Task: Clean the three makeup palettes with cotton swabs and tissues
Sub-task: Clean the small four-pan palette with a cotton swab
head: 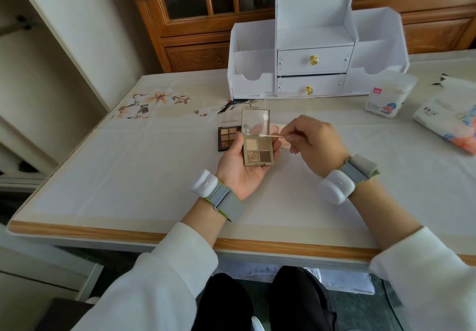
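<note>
Left hand [240, 170] lies palm up over mid worktop [128, 165], fingers curled round an open four-pan eyeshadow palette [257, 147] w/ mirror lid upright at 12 o'clock; right hand [313, 145], at 3 o'clock of it, pinches a cotton swab [270, 135] btwn thumb & fingers, tip over the hinge edge of the pans. A 2nd dark palette [228, 137] lies open on the worktop at 9 o'clock, touching the left fingers, & a pink one [280, 131] shows partly behind the swab, mostly hidden. Far side: white drawer organizer [314, 57] at 12 o'clock, swab box [387, 96] & tissue pack [448, 121] at 2 o'clock.
</note>
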